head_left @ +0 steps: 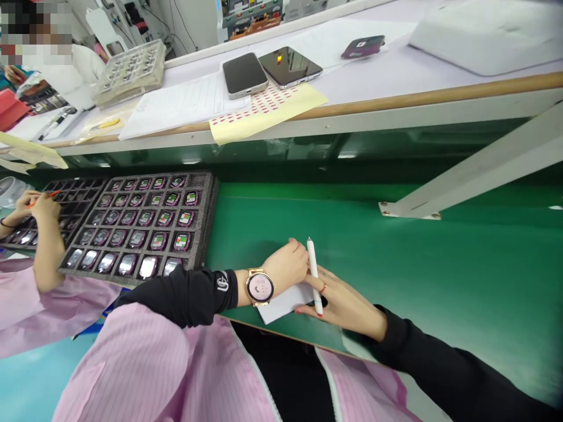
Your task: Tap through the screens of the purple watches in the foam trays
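My left hand (288, 264), with a gold watch (260, 287) on its wrist, is curled closed above the green worktop. Its fingertips meet my right hand, and whatever they may hold is hidden. A white pen (312, 269) is held between the fingers of my right hand (341, 299), its upper end pointing away from me. Beneath both hands lies a piece of white paper or card (279, 306) near the front edge. A small dark thing shows under my right fingers, too covered to name.
Left of my hands, a grey foam tray (204, 228) holds rows of small purple-framed watch-like devices. A co-worker's hands (41, 205) hold an orange tool over another tray. A white brace (475, 164) rises from the worktop at right. Two phones (245, 75) lie on the shelf.
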### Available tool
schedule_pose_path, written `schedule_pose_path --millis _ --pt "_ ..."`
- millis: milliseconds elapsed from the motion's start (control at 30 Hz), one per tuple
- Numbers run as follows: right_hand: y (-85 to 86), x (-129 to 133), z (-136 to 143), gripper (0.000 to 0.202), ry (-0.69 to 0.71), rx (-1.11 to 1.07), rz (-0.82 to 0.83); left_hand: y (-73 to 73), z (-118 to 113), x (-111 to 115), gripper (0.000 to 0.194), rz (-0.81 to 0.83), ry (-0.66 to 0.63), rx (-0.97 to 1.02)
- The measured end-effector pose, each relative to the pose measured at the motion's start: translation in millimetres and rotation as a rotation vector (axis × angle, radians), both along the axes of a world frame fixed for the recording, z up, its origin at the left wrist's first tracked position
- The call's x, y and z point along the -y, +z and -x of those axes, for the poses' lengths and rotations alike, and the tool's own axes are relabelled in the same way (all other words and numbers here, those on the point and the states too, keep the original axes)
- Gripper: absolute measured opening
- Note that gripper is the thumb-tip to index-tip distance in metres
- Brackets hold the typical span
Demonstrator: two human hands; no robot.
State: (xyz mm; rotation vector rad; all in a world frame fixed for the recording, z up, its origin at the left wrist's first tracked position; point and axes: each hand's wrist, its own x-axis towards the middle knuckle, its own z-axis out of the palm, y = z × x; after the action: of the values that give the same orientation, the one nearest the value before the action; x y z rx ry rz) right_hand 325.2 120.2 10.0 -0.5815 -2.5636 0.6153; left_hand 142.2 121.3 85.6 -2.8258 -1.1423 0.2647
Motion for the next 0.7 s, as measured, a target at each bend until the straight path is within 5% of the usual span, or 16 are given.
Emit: schedule_pose_path --millis 300,467,700 --pt "-9.3 -24 5 0.058 -0.144 -0.051 -0.044 1.7 1 20 0.036 -0.037 0.272 0.019" --pt "0.7 -38 2 0.038 -0.18 -0.263 0.178 -25.4 21 47 0.047 -0.04 0.38 0.123" --pt "36.2 -50 42 0.066 -0.317 -0.482 0.56 -61.8 27 60 0.042 -0.056 0.489 0.497"
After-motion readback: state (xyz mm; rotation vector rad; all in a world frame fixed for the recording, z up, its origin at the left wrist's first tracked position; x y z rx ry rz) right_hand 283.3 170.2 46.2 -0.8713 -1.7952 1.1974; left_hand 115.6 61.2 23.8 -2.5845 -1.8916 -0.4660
